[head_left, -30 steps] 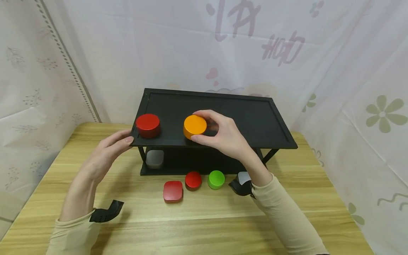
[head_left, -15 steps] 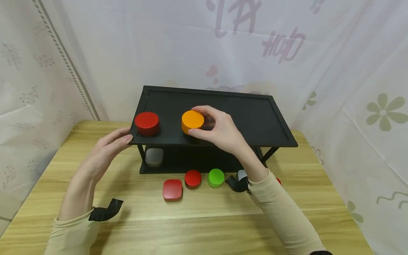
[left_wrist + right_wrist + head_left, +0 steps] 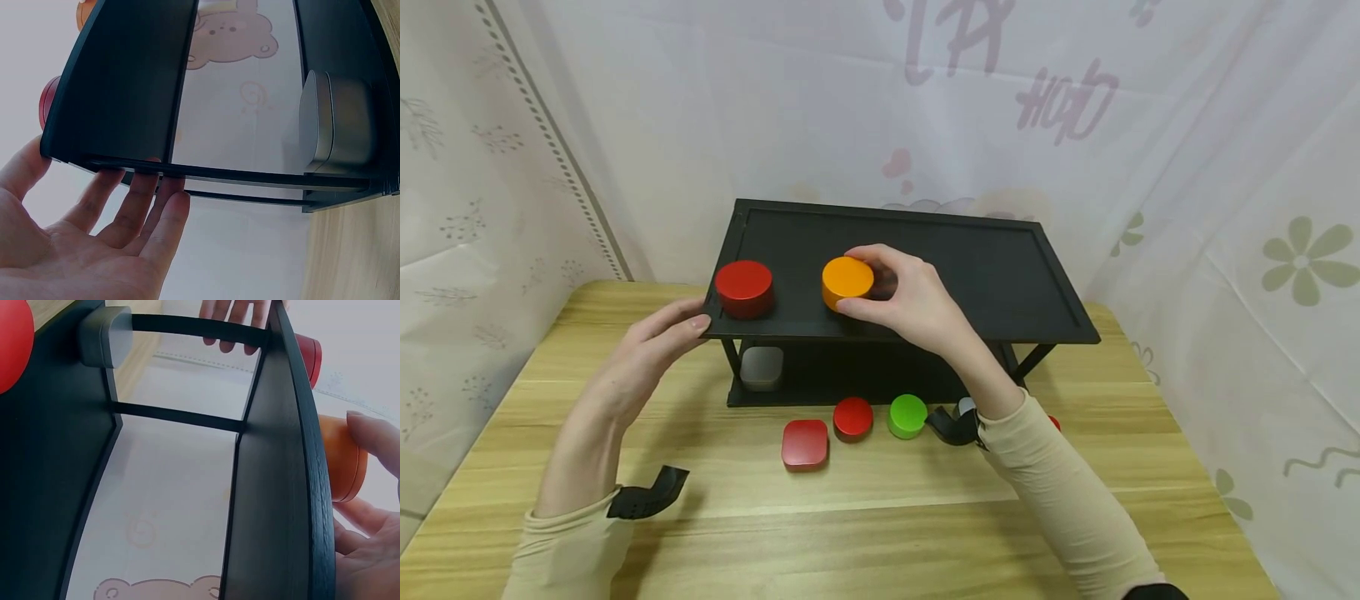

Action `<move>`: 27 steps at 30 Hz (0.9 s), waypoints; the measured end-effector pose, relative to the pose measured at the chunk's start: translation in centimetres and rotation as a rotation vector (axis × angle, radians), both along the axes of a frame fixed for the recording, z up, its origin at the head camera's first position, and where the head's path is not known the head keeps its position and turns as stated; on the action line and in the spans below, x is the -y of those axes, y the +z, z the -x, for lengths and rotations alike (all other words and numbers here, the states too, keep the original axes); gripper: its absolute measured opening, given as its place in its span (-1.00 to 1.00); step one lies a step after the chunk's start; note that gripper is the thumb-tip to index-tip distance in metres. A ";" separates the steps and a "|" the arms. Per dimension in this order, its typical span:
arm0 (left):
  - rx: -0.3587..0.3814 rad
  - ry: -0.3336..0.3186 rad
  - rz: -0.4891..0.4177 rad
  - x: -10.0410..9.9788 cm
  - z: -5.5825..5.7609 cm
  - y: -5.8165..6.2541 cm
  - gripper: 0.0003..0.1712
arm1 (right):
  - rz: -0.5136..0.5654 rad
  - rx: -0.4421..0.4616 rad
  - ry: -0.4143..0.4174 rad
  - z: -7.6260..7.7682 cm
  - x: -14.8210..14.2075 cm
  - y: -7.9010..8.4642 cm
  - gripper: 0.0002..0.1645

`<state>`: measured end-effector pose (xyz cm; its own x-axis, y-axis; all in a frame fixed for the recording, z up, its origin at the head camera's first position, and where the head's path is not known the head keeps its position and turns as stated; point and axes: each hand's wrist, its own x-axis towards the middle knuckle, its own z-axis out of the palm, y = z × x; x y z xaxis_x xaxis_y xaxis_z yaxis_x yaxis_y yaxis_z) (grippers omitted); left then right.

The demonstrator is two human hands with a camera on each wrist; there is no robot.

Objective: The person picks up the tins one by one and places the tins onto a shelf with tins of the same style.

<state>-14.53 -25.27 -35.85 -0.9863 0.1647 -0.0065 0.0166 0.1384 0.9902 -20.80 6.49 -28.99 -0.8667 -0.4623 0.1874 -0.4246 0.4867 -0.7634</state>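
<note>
My right hand (image 3: 917, 304) grips an orange round tin (image 3: 847, 282), thumb on its near side and fingers behind, at the top board of a black two-tier shelf (image 3: 970, 275). Left of it on the same board stands a red round tin (image 3: 744, 290). My left hand (image 3: 640, 362) holds the shelf's front left corner. In the left wrist view its thumb is at the top board's edge and its fingers (image 3: 134, 209) reach in at the post. A grey rounded-square tin (image 3: 340, 122) rests on the lower tier at the left end.
In front of the shelf, on the wooden table (image 3: 820, 542), lie a red rounded-square tin (image 3: 805, 445), a small red round tin (image 3: 853, 419) and a green round tin (image 3: 907, 416). My right sleeve (image 3: 1067, 492) partly hides more tins. A printed white curtain (image 3: 820, 108) hangs behind.
My right hand has shifted slightly left with the orange tin, nearer the red round one. The left hand stays at the shelf corner. The head view has tilted a little.
</note>
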 end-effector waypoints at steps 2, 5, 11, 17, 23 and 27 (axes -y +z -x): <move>0.002 -0.003 0.002 0.0 0.0 0.0 -0.52 | -0.003 0.009 0.000 0.1 0.0 0.0 -0.33; 0.004 -0.005 -0.002 0.0 0.0 0.0 -0.52 | -0.011 0.017 0.004 0.1 0.1 -0.1 -0.33; 0.001 0.000 -0.011 0.0 0.0 0.0 -0.52 | -0.044 0.007 0.010 0.1 0.2 -0.1 -0.31; -0.005 0.005 -0.016 0.0 0.0 0.0 -0.52 | -0.078 -0.007 0.016 0.1 0.3 -0.1 -0.32; -0.001 0.008 -0.011 0.0 -0.1 0.0 -0.50 | -0.120 -0.013 0.015 0.0 0.4 -0.1 -0.30; -0.001 0.007 -0.021 0.0 0.0 0.0 -0.50 | -0.142 -0.014 0.012 0.0 0.4 0.0 -0.29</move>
